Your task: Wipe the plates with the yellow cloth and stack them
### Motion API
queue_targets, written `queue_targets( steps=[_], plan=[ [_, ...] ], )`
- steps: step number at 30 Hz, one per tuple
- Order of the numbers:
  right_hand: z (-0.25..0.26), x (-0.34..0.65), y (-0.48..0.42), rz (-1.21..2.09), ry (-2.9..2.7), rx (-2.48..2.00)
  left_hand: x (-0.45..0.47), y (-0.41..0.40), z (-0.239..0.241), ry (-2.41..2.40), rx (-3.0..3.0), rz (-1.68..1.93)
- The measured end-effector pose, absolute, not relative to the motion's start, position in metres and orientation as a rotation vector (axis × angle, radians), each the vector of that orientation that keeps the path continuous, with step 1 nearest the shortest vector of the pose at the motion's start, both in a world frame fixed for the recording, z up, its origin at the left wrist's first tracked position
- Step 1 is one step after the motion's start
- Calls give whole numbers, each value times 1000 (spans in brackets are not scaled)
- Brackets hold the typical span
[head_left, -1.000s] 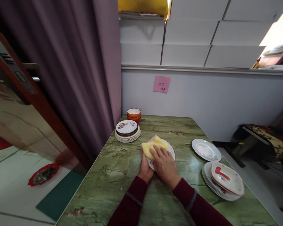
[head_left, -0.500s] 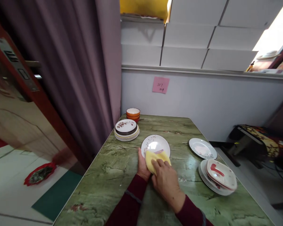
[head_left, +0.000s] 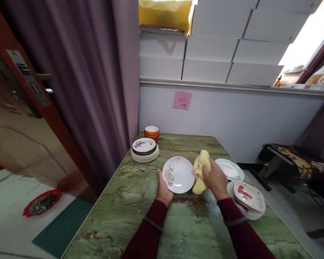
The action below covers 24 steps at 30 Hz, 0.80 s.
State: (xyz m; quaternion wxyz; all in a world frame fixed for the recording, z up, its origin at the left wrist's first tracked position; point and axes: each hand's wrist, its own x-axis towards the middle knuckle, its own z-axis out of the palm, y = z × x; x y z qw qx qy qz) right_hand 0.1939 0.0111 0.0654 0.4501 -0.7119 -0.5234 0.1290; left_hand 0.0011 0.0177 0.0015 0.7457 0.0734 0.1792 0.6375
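A round white plate (head_left: 181,175) with a brown flower print and dark rim is above the middle of the green marbled table (head_left: 129,208). My left hand (head_left: 164,190) grips its lower left edge, thumb up along the rim and the other fingers hidden beneath. Just right of the plate, my right hand (head_left: 215,178) is closed on a yellow cloth (head_left: 201,172), which hangs bunched from the fingers near the plate's right rim. Whether the cloth touches the rim I cannot tell.
At the back left stand stacked plates (head_left: 144,145) and orange bowls (head_left: 152,131). On the right lie an oval white plate (head_left: 232,169) and a stack topped by a squarish dish (head_left: 250,196). A purple curtain (head_left: 97,90) hangs along the left.
My right hand has lifted the yellow cloth off the plate's face and moved right, uncovering the flower print. My left hand still holds the plate in about the same spot.
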Motion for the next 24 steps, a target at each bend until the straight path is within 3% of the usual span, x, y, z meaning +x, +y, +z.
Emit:
queue_targets(
  steps=[5,8,12,15,19,24],
  plan=[
    [97,228,18,597,-1158,-1445,-3,15,0,454,189,1289],
    [114,217,16,743,-1459,-1274,-1,11,-2,498,244,1167],
    [125,189,10,396,-2195,-1470,0,7,-6,493,395,1069],
    [129,179,7,233,-2301,-1692,-2,7,-6,512,474,1051],
    [125,183,10,542,-2197,-1542,-5,7,-1,480,492,1088],
    [100,190,15,1139,-1602,-1226,-4,1,20,497,423,1230]
  ],
)
